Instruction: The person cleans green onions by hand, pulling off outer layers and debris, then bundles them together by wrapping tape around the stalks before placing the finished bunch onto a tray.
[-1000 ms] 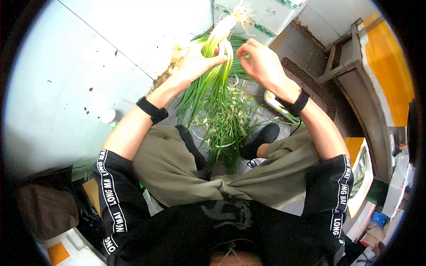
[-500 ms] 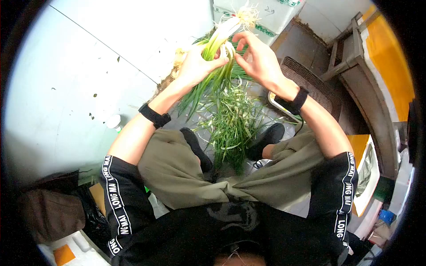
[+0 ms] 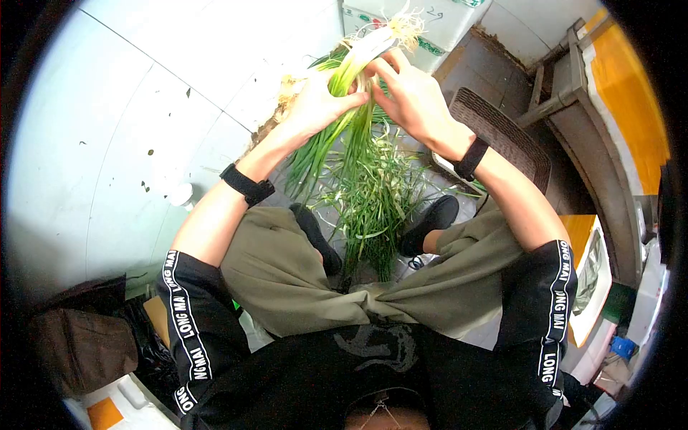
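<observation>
A bunch of spring onions [image 3: 352, 66] is held up in front of me, pale roots at the top right and green leaves hanging down to the left. My left hand [image 3: 313, 107] is wrapped round its stalks. From the other side, my right hand [image 3: 419, 104] has its bent fingers and thumb on the stalks just below the white ends; the fingertips are partly hidden. Beneath the bunch, a heap of loose green and yellowed leaves [image 3: 378, 204] lies on the floor between my shoes. More spring onions lie behind my hands, mostly covered by them.
White foam boxes [image 3: 437, 18] stand stacked at the far wall. To the right are a brown woven basket [image 3: 505, 125] and a metal-framed table [image 3: 573, 93]. A tiled wall [image 3: 143, 107] borders the left, with a white cup-like object [image 3: 182, 194] near it.
My right hand has moved left and in against the stalks, its fingers closing on them. The bunch's root end has shifted slightly right. My left hand keeps its hold.
</observation>
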A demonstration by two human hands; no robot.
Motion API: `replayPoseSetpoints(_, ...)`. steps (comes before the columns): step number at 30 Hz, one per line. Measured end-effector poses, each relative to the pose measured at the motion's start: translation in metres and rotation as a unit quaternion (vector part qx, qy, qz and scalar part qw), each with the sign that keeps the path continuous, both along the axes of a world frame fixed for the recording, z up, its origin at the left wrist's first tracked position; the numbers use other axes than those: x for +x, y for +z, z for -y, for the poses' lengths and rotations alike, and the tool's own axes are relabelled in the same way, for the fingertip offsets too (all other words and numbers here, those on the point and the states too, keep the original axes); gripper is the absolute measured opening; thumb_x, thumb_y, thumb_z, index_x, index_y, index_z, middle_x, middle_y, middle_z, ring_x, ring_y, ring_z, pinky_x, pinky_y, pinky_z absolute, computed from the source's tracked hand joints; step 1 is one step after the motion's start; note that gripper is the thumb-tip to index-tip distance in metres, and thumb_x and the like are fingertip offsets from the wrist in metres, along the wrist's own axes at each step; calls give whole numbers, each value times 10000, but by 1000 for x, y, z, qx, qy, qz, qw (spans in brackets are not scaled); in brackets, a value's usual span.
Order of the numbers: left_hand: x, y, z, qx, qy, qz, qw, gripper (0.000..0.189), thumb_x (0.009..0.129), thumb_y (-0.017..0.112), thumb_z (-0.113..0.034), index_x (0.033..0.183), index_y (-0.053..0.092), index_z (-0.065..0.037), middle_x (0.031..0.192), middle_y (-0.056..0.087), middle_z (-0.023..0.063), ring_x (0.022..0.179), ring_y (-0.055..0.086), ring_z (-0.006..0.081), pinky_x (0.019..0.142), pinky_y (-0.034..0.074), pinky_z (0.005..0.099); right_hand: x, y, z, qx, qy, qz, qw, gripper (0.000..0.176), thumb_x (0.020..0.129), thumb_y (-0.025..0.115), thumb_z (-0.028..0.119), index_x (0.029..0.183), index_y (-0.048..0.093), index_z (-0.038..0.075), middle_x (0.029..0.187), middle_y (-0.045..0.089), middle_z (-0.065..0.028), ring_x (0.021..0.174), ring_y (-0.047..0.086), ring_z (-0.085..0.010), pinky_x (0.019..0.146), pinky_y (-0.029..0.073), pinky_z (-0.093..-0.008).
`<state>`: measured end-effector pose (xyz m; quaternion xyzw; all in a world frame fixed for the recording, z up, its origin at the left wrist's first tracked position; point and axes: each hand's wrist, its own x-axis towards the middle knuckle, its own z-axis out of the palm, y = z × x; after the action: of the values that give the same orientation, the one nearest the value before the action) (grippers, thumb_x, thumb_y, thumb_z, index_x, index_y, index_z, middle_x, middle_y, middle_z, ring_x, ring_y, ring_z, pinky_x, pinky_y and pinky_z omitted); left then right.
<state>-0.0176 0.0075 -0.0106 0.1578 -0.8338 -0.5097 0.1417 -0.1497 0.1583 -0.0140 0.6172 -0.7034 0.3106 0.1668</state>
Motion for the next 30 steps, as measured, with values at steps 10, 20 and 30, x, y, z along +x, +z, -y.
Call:
replayPoseSetpoints(10, -3, 3, 4, -26, -56, -55, 997, 322, 848, 723, -245, 1066, 641, -23, 880, 666, 56, 826, 613, 121, 766, 492, 309, -5, 5, 5, -13, 17, -130, 991, 313, 821, 680, 178, 1106, 577, 98, 1026, 570, -87, 828, 629, -242, 721, 511, -369)
replayPoseSetpoints(20, -1, 14, 1, -29, -32, -23, 999, 318, 834, 732, -246, 1008, 617, -6, 875, 640, 56, 809, 599, 139, 763, 486, 317, -22, 8, 19, -79, 17, -195, 977, 189, 809, 660, 116, 982, 609, 60, 911, 589, -67, 783, 604, -227, 726, 473, -342)
replayPoseSetpoints(30, -2, -7, 11, 14, 23, -55, 998, 251, 844, 716, -219, 970, 610, -29, 815, 625, 32, 757, 573, 132, 723, 474, 309, -9, 19, 23, -35, 29, -115, 992, 126, 851, 662, 97, 927, 572, 50, 868, 587, -105, 761, 615, -298, 687, 502, -376)
